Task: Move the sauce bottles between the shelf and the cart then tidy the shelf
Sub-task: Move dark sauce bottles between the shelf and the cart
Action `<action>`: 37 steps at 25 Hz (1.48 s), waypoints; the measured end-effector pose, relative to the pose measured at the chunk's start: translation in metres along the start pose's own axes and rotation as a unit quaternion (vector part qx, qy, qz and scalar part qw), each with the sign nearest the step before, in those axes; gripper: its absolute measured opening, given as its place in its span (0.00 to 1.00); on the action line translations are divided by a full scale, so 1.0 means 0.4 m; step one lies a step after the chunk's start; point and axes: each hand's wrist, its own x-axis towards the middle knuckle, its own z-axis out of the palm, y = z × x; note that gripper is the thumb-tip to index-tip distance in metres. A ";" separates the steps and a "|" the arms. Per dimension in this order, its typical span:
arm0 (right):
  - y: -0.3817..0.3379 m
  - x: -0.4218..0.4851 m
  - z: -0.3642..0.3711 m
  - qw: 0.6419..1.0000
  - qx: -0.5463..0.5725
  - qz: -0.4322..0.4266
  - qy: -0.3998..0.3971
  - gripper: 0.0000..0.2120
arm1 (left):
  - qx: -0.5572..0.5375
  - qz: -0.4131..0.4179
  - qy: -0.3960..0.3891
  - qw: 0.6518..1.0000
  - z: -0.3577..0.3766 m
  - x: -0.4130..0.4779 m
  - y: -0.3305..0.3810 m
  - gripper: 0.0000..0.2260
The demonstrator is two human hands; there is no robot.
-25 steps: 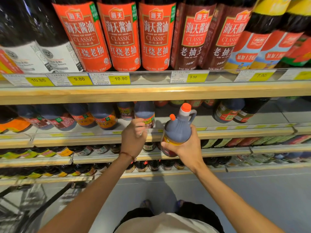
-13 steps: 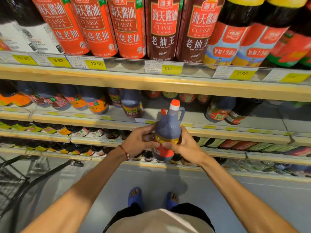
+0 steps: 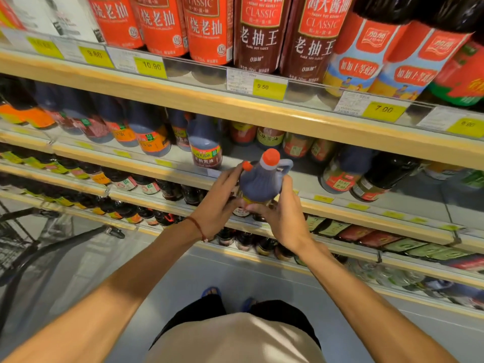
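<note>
A dark sauce jug (image 3: pixel 262 180) with an orange cap and a side handle is held upright in front of the second shelf (image 3: pixel 327 179). My left hand (image 3: pixel 218 205) grips its left side, fingers reaching up to the small orange spout cap. My right hand (image 3: pixel 281 213) grips its right side and base. A similar jug (image 3: pixel 205 142) stands on the shelf just behind and to the left. The cart (image 3: pixel 31 239), a dark wire frame, is at the lower left.
The top shelf (image 3: pixel 235 103) carries tall red-labelled soy bottles (image 3: pixel 209 30) with yellow price tags. More dark bottles (image 3: pixel 337 171) stand right of a gap on the second shelf. Lower shelves hold small bottles (image 3: pixel 146 187). My feet (image 3: pixel 212 292) are on the grey floor.
My left hand came off the shelf edge and joined the right on the jug. The jug now sits slightly higher and closer to the second shelf; the view shifted right.
</note>
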 end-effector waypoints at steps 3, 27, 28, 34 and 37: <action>0.005 0.030 0.026 0.997 0.039 -0.020 0.058 0.32 | 0.031 0.047 0.040 0.998 -0.025 0.036 -0.006 0.31; 0.177 0.364 0.123 0.996 -0.043 0.007 0.079 0.15 | 0.170 -0.008 0.221 0.960 0.035 0.251 -0.236 0.02; 0.190 0.370 0.123 0.995 -0.070 0.019 0.068 0.17 | 0.159 -0.024 0.211 0.964 0.042 0.253 -0.239 0.02; 0.198 0.369 0.112 0.986 -0.155 0.053 0.018 0.11 | 0.112 -0.065 0.212 0.969 0.055 0.248 -0.214 0.13; 0.166 0.314 0.096 0.985 -0.161 0.064 0.009 0.11 | 0.085 -0.093 0.227 0.966 0.063 0.229 -0.195 0.23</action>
